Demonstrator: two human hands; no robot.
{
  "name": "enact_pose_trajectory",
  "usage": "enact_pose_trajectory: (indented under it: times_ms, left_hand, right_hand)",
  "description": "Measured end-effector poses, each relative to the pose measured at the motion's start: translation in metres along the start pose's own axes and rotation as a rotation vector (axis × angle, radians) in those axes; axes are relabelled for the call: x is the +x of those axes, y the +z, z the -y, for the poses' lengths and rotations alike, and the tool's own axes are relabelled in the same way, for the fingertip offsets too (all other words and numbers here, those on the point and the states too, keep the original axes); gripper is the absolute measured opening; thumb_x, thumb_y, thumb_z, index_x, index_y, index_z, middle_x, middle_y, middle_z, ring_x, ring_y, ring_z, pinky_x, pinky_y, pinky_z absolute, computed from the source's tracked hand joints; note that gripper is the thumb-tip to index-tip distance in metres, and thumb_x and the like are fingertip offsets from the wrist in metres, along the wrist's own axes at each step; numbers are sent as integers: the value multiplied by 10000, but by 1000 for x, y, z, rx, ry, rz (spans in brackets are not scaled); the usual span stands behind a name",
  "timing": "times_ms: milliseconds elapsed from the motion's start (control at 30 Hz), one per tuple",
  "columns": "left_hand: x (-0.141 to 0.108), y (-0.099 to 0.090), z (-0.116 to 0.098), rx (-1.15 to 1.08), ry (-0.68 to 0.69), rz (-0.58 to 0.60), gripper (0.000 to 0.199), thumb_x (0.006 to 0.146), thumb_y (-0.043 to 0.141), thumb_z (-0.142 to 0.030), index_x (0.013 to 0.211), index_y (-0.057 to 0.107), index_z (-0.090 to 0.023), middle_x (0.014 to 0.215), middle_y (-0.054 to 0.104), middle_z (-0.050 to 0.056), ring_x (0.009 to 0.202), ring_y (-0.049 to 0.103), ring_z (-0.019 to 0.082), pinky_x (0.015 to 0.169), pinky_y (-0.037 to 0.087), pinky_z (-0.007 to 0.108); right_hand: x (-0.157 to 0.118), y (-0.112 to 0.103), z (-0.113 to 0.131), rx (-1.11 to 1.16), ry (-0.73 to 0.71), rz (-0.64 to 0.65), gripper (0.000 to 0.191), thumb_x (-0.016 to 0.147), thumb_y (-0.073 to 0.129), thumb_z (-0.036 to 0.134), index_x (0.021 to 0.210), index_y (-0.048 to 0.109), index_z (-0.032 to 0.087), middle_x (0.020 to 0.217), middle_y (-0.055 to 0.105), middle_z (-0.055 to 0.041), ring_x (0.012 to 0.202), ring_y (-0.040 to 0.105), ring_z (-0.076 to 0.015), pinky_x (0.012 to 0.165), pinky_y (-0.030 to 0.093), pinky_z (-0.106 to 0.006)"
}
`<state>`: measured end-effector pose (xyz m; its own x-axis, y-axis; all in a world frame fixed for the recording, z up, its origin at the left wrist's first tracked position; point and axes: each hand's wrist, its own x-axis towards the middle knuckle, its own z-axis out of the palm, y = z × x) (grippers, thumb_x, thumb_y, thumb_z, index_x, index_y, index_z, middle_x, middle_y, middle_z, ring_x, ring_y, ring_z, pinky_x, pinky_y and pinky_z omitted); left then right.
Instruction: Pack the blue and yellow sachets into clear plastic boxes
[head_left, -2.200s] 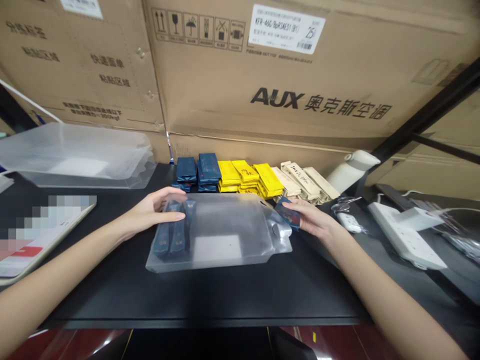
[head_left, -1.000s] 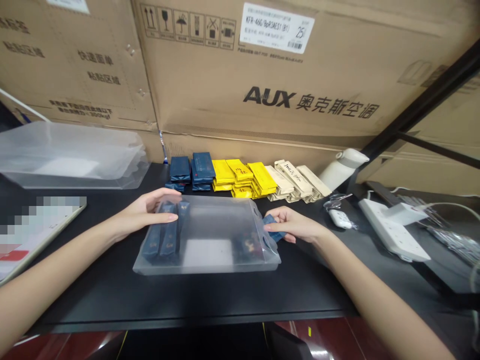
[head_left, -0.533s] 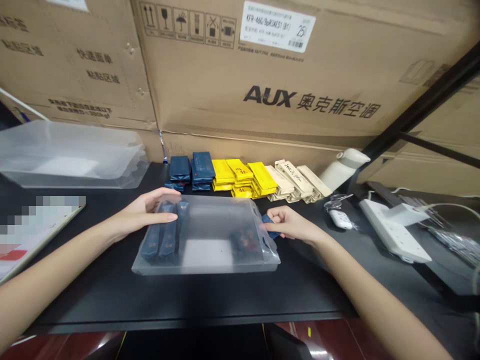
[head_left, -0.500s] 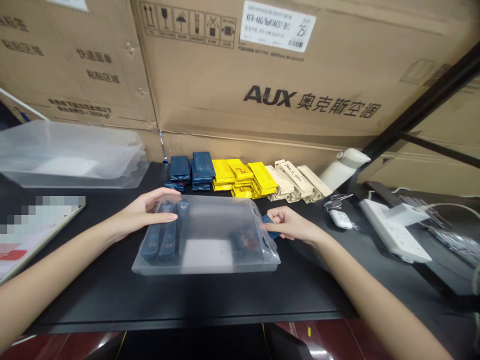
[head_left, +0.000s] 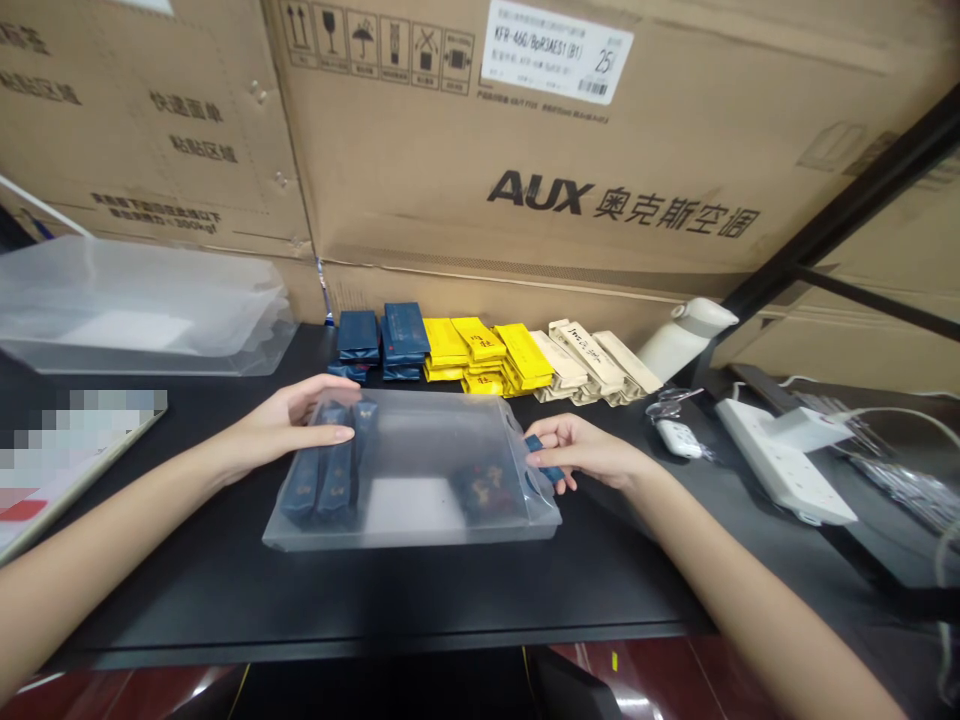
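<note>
A frosted see-through plastic bag (head_left: 442, 430) lies flat on the black table, its opening toward the right. Through its film I see dark blue packets (head_left: 337, 460) side by side at the left end and another dark blue shape with gold-red print at the right end. My left hand (head_left: 300, 420) grips the bag's upper left part, thumb on top and fingers at the far side. At the bag's right end, my right hand (head_left: 574, 450) pinches a dark blue packet (head_left: 551, 472), which sits partly at the opening.
Behind the bag stand stacks of blue packets (head_left: 405, 340), yellow packets (head_left: 480, 345) and beige packets (head_left: 589, 355). To the right are a white bottle (head_left: 686, 340), an earphone case (head_left: 679, 438) and a power strip (head_left: 795, 470). More plastic bags (head_left: 142, 310) lie left, before large cartons (head_left: 525, 130).
The fingers of my right hand have shifted and more of the blue packet shows between them. My left hand and the bag stay almost in place.
</note>
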<state>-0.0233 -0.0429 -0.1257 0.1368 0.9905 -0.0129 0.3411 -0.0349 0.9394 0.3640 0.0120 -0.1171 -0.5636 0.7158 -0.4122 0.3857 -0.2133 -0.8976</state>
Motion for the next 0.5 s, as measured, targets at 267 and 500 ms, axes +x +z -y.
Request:
enact_pose_trajectory:
  times_ms: [267,500]
  left_hand:
    - [0,0,1,5,-3,13,549,665,798,-442,1151,607,-276,1191,683,50,1184,595,297,1011,483,420]
    - [-1,0,1,21,8,7,547,673,792,-450,1154,604,-270,1202,672,56,1196,582,295,1021,471,422]
  right_hand:
    - [3,-2,-2,-151,-63,-106,349,668,804,373,776,556,152,616,632,39,426,587,-62,352,421,-126]
    - [-1,-7,0,-87,-75,29,370,735,765,378,638,487,155,453,513,87,308,369,7,310,193,-112]
